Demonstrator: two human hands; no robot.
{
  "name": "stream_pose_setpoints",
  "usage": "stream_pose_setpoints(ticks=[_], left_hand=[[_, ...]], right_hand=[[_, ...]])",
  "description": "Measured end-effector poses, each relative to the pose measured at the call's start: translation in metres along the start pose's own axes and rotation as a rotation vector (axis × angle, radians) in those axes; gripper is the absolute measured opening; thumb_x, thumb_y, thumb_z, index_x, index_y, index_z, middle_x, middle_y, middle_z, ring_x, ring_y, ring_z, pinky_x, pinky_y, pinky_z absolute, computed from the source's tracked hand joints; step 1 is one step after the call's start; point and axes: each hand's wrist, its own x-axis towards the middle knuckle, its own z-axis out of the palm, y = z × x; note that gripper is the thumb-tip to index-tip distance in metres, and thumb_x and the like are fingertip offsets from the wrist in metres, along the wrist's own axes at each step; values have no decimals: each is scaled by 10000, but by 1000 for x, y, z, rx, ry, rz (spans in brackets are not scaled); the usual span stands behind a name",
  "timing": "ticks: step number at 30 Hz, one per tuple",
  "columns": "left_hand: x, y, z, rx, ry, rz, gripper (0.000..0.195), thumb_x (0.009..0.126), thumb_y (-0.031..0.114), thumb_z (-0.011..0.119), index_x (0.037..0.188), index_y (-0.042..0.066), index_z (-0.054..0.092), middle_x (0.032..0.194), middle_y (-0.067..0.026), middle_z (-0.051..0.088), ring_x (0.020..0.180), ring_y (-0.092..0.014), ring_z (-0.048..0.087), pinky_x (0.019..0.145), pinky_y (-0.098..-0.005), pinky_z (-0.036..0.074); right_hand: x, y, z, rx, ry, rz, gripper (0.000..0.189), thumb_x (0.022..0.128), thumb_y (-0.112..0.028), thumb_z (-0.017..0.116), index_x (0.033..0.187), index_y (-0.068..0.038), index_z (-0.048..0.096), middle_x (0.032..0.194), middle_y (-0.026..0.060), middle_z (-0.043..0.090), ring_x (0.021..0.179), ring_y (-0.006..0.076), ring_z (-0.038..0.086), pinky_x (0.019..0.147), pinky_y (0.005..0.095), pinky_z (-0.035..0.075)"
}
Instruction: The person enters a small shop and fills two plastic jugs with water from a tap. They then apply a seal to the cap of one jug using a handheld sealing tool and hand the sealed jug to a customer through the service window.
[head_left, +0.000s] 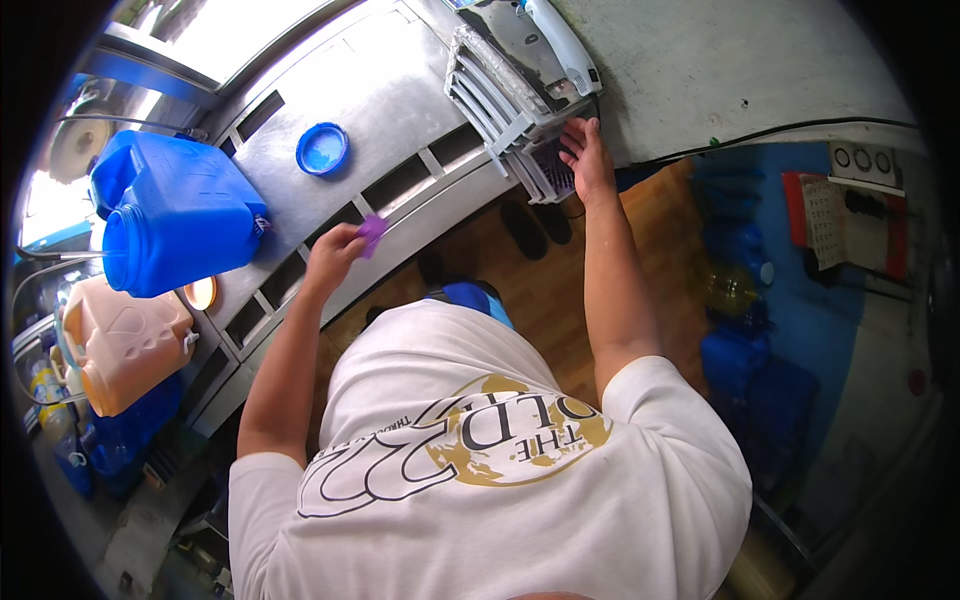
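Note:
Between the fingers of my left hand is a small, blurred purple piece, held above the front edge of the metal counter. My right hand is raised at the grey plastic drawer rack, its fingers parted beside the rack's lower end; whether they touch it cannot be told. A white handheld device with a black cord lies on the rack's top. On the counter, a round blue lid lies flat. Farther left, a blue water jug lies on its side with a tube at its uncapped mouth.
An orange-tinted jug with a spigot lies below the blue one, near a round pale lid. Slots run along the counter's front. A black cord crosses the right-hand surface's edge. Dark slippers lie on the wooden-looking floor. Bottles stand at the right.

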Motion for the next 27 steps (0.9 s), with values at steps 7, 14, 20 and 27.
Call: stream_pose_setpoints(ticks=[7,14,20,27], left_hand=[[-120,-145,-83,182,392,-337,165,859,154,680,932,6,687,804,-36,674,732,-102,605,695,-262,479],[-204,-204,-103,87,568,-586,141,847,114,702,936,7,677,791,-36,668,680,-94,598,627,-247,482],[-190,-197,-107,72,526,-532,138,861,114,692,949,10,667,778,-22,653,669,-87,590,628,-235,485],[-163,-158,-107,-38,493,-289,92,877,74,669,938,5,670,793,-1,655,702,-72,578,672,-237,478]], right_hand=[[29,35,0,315,136,311,479,945,-553,479,1122,-113,544,972,57,575,864,197,555,751,377,457],[-26,28,-43,-521,333,-26,284,907,-355,603,1015,-93,578,884,72,604,787,261,604,685,417,493],[-21,10,-27,-1384,195,-587,291,799,-309,717,960,-72,667,913,136,640,838,362,626,767,441,520],[25,11,-7,-1563,101,-378,274,814,-324,711,958,-92,730,915,180,700,882,383,664,768,459,532]])
